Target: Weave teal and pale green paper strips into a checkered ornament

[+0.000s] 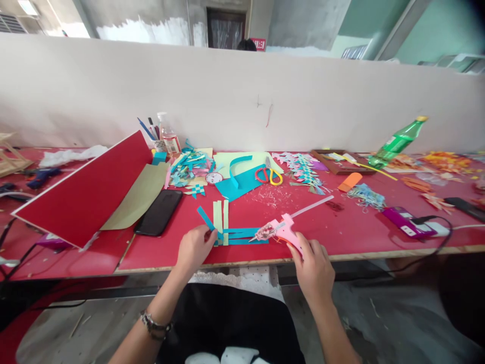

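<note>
My right hand point(312, 265) is wrapped round the handle of a pink hot glue gun point(278, 230), with a glue stick point(312, 206) jutting from its back. Its nozzle points left, over blue paper strips point(242, 232) on the red table. Those strips cross pale green paper strips point(226, 210) standing lengthwise. My left hand point(195, 248) is closed at the left end of this weave, fingertips pinching a blue paper strip point(205, 218) that slants up to the left.
Red-and-yellow scissors point(270, 174) lie on blue paper point(240, 184). A phone point(159, 212) and leaning red board point(94, 189) are left. Cut paper pieces point(193, 167) heap at the back. A green bottle point(397, 144) tilts at right, behind a purple power strip point(409, 222).
</note>
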`<act>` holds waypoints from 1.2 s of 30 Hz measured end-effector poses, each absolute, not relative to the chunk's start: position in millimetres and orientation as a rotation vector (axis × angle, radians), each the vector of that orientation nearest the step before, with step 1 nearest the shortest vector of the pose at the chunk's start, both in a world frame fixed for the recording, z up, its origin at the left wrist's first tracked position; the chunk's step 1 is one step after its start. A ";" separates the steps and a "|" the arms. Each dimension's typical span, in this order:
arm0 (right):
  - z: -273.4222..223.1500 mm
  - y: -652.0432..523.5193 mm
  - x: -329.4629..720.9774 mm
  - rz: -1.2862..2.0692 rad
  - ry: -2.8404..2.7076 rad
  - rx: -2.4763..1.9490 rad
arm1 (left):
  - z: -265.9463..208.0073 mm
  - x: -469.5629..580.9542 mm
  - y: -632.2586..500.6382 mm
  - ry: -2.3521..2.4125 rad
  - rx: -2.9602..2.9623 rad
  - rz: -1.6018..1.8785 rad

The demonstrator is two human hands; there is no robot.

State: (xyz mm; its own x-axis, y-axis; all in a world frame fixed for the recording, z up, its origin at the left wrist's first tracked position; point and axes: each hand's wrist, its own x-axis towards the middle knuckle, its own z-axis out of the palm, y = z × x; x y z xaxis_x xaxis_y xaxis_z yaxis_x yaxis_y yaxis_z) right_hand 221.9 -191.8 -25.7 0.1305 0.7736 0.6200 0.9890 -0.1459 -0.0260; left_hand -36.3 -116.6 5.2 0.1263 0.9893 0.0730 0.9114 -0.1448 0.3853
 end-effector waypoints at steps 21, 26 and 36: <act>-24.7 -202.8 257.4 -0.768 -1.601 -2.045 | 8.8 -35.7 -118.0 1.838 2.156 0.476; -25.1 -203.5 265.5 -0.802 -1.578 -2.059 | 7.0 -36.7 -117.8 1.837 2.172 0.492; -16.6 -138.6 273.6 -0.603 -1.383 -2.113 | 14.5 -32.9 -130.6 1.674 2.349 0.509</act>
State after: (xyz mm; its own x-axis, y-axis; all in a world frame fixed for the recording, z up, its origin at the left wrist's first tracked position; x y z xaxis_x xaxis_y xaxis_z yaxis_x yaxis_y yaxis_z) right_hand 273.6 -138.6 -16.6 0.3737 0.6838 0.6267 0.9246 -0.3286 -0.1928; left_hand -32.9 -130.6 14.5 0.2942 0.9431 0.1547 0.8699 -0.3313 0.3655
